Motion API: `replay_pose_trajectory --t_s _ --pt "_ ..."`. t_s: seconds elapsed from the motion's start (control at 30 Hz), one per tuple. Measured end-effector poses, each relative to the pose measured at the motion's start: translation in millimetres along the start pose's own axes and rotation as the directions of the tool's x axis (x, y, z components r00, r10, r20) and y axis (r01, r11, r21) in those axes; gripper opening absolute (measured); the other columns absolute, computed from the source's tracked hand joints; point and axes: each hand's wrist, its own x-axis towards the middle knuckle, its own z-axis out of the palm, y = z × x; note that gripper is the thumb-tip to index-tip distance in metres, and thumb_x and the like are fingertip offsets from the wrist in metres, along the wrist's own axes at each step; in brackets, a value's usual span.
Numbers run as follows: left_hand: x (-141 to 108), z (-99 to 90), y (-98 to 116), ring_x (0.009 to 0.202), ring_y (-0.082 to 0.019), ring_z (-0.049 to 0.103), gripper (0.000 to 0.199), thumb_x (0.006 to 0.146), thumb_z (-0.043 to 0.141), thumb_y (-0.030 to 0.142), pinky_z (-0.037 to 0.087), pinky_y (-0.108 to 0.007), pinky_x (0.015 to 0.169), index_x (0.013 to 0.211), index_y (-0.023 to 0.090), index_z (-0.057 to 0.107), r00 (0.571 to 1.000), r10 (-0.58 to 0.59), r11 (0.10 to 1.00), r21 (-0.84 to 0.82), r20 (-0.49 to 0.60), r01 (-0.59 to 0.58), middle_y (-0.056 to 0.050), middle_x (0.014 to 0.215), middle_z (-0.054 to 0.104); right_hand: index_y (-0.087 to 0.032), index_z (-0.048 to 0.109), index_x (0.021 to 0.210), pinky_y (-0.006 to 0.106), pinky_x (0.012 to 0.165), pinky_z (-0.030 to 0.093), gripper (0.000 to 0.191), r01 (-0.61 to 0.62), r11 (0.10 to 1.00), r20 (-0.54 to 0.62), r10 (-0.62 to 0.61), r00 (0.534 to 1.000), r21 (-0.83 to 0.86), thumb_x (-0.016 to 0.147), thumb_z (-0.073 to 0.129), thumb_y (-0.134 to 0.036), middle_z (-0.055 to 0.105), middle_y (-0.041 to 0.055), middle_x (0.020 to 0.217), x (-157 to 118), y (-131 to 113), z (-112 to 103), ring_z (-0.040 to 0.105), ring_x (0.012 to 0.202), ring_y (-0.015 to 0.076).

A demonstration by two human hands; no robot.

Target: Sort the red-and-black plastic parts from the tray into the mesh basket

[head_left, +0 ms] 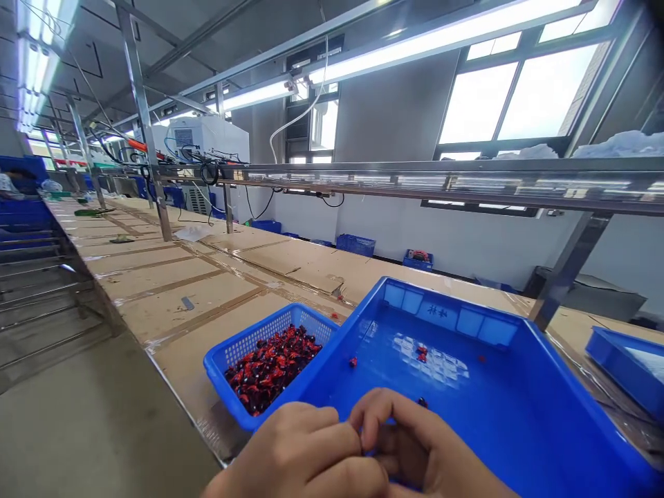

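My left hand (311, 456) and my right hand (415, 443) meet at the bottom centre, over the near part of a large blue tray (498, 415). Both have their fingers curled and pressed together at the tips; whatever they pinch is hidden. A few small red and dark pieces (422, 354) lie apart on the tray floor, one of them just beyond my right hand. To the left, against the tray, a blue perforated basket (220, 356) holds a heap of red and black pieces (272, 366).
The long brown worktable (202, 290) runs off to the far left. A metal post (570, 270) rises behind the tray's right corner, under a metal shelf rail (440, 176). Another blue tray (622, 366) sits at the right edge.
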Motion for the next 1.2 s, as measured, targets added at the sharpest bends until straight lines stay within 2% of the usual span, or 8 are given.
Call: replay_pose_trajectory --t_s 0.13,0.47,0.7,0.87,0.93,1.03,1.1,1.2 --pt "22 -6.4 -14 0.052 -0.013 0.044 0.035 0.095 0.033 0.016 0.026 -0.028 0.046 0.075 0.018 0.061 0.985 0.155 0.986 0.051 0.078 -0.160 -0.001 0.062 0.057 -0.021 0.049 0.087 0.020 0.066 0.044 0.039 0.031 0.997 0.035 -0.034 0.999 0.077 0.068 0.083 -0.020 0.054 -0.0019 0.095 2 0 -7 0.056 0.074 0.0071" --pt "43 1.7 -31 0.058 -0.013 0.050 0.019 0.090 0.046 0.015 0.029 -0.028 0.050 0.084 0.021 0.063 0.956 0.135 0.964 0.189 0.262 -0.188 -0.002 0.075 0.062 -0.021 0.042 0.084 0.018 0.059 0.039 0.049 0.088 0.989 -0.043 -0.083 0.996 0.123 0.063 0.084 -0.011 0.057 -0.0077 0.073 8 -2 -19 0.053 0.065 0.0060" --pt "33 14.0 -39 0.071 -0.015 0.059 0.017 0.086 0.060 0.031 0.042 -0.023 0.060 0.095 0.018 0.064 0.977 -0.058 0.997 -0.039 0.206 0.067 -0.005 0.085 0.065 -0.019 0.047 0.084 0.024 0.065 0.047 0.041 0.073 0.995 -0.194 -0.059 0.979 0.063 0.065 0.083 -0.017 0.063 -0.0037 0.079 13 -3 -28 0.061 0.071 0.0113" --pt "29 22.7 -37 0.088 -0.018 0.061 0.039 0.076 0.073 0.027 0.047 -0.024 0.080 0.114 0.023 0.063 0.947 -0.321 0.897 -0.313 0.019 0.311 -0.005 0.100 0.067 -0.017 0.051 0.085 0.029 0.074 0.049 0.035 0.095 0.984 -0.274 -0.052 0.960 0.149 0.068 0.081 -0.021 0.064 -0.0006 0.075 15 -10 -34 0.063 0.074 0.0142" --pt "30 23.8 -32 0.081 -0.016 0.061 0.039 0.074 0.075 0.032 0.049 -0.023 0.074 0.110 0.025 0.065 0.837 -0.546 0.723 -0.509 -0.009 0.466 -0.005 0.098 0.067 -0.017 0.052 0.086 0.031 0.075 0.049 0.032 0.104 0.977 -0.321 -0.040 0.946 0.186 0.070 0.079 -0.020 0.065 0.0010 0.078 14 -14 -36 0.062 0.073 0.0143" --pt "33 27.1 -22 0.043 -0.005 0.043 0.033 0.079 0.064 0.050 0.033 -0.016 0.038 0.093 0.020 0.066 0.490 -0.839 0.085 -0.834 0.235 0.545 -0.002 0.079 0.062 -0.017 0.055 0.091 0.030 0.067 0.049 0.021 0.082 0.967 -0.388 0.020 0.922 0.243 0.074 0.067 -0.018 0.066 0.0051 0.083 12 -19 -40 0.059 0.070 0.0139" --pt "33 32.2 -18 0.035 -0.001 0.029 0.037 0.085 0.053 0.054 0.016 -0.014 0.031 0.084 0.018 0.061 0.309 -0.816 -0.377 -0.855 0.489 0.356 0.001 0.070 0.055 -0.017 0.056 0.087 0.023 0.050 0.042 0.015 0.040 0.966 -0.381 0.063 0.922 0.255 0.072 0.057 -0.019 0.063 0.0028 0.074 11 -19 -42 0.051 0.057 0.0110" --pt "29 42.2 -17 0.035 -0.002 0.032 0.030 0.090 0.045 0.044 0.014 -0.013 0.031 0.084 0.016 0.055 0.215 -0.658 -0.717 -0.688 0.722 0.115 0.001 0.067 0.051 -0.020 0.055 0.078 0.019 0.038 0.019 0.008 -0.064 0.998 -0.363 0.062 0.930 0.006 0.073 0.053 -0.026 0.044 -0.0059 0.055 7 -18 -36 0.030 0.043 0.0073"
